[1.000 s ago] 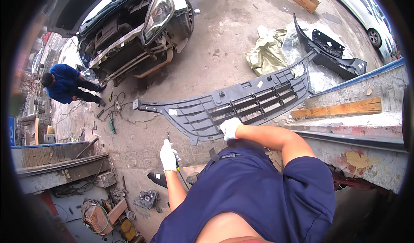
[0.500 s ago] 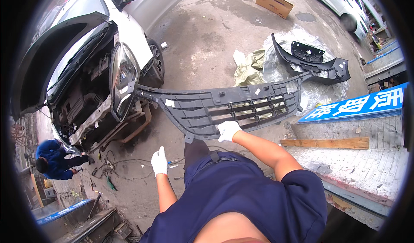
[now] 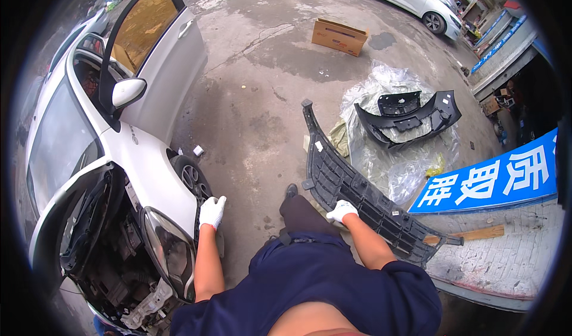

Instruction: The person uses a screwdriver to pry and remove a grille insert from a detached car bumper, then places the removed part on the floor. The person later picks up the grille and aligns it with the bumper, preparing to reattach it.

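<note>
In my white-gloved right hand (image 3: 342, 211) I grip the near edge of a large black car grille (image 3: 357, 196). The grille hangs slantwise at my right side, its narrow end pointing away from me and its other end over a pale ledge. My left hand (image 3: 212, 211), also in a white glove, is held out near the front wheel (image 3: 190, 178) of a white car, with nothing in it and the thumb apart from the fingers. The car's front is stripped, with the headlight (image 3: 170, 246) in place and the hood (image 3: 50, 217) raised.
A black bumper part (image 3: 411, 130) lies on clear plastic sheeting (image 3: 399, 181) ahead to the right. Beyond it stands a cardboard box (image 3: 339, 38). The car's door (image 3: 173, 50) is swung out. A blue sign (image 3: 485, 175) and a wooden plank (image 3: 482, 233) are on the right-hand ledge (image 3: 506, 258).
My view has turned right. The grille has swung from across my front to my right side, still in my right hand. My left hand has risen beside the car's wheel.
</note>
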Motion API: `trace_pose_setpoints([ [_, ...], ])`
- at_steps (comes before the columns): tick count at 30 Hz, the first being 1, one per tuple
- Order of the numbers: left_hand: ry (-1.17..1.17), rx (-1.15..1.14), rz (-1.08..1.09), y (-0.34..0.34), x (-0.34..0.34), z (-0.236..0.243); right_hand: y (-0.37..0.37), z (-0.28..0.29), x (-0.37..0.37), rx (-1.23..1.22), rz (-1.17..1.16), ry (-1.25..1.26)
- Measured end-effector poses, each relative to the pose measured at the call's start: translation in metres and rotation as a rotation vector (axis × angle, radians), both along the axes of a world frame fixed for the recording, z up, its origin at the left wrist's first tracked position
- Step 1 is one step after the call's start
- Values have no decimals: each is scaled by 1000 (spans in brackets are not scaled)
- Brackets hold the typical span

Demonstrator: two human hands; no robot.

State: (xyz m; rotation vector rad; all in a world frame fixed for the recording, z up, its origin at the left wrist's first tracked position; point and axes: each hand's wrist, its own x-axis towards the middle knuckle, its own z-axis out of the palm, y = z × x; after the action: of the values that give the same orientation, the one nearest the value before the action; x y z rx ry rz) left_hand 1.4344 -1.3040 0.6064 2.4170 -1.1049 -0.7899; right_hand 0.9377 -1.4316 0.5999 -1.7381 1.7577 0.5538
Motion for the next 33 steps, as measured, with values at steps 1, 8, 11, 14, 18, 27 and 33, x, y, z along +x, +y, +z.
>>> trace_pose_setpoints([
  [1,-25,-38,-48,-37,19,-2,-24,-10,2,107,-75,-14],
  [8,405,299,392,-183,79,-55,-145,-80,16,147,-382,-107],
  [11,538,570,438,-209,76,-74,-181,-88,27,239,-562,-75],
  [14,606,695,367,-268,75,-94,-228,-73,36,267,-692,-78],
  [18,600,800,239,-398,95,-121,-312,-37,43,258,-863,-124],
  [27,483,786,22,-948,153,-108,-499,-1,77,109,-1121,2],
  [33,360,370,-464,-1311,28,0,-602,8,99,181,-1436,-108],
])
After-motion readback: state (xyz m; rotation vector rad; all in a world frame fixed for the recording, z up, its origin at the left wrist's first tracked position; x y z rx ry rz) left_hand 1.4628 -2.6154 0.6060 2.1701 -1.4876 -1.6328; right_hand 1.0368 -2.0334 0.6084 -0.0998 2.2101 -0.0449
